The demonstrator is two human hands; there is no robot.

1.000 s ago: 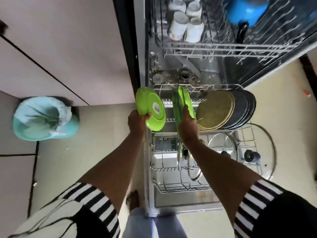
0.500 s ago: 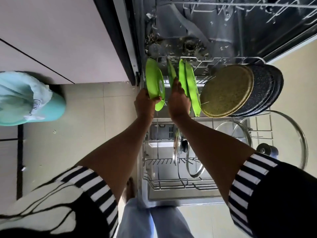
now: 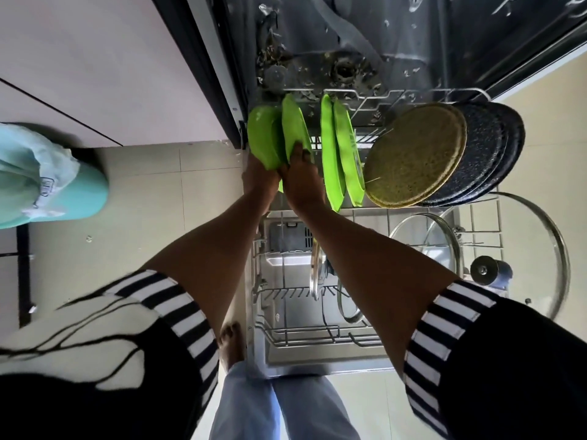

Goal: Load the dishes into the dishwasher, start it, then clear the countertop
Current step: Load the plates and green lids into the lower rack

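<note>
The left hand [image 3: 259, 177] clasps a glossy round green plate [image 3: 263, 138] at the wire rack's [image 3: 413, 91] left end. The right hand [image 3: 300, 184] grips the neighbour plate [image 3: 293, 128]. Rightward stand 2 more green plates [image 3: 330, 154], speckled dark plates [image 3: 490, 147] and glass lids [image 3: 540, 230].

Forearms [image 3: 219, 249] extended forward, left grip [image 3: 259, 181] and right grip [image 3: 301, 182] side by side, clenched

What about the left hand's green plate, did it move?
Yes. The left hand carried its green plate rightward to the lower rack, close beside the second green plate, which the right hand holds.
</note>
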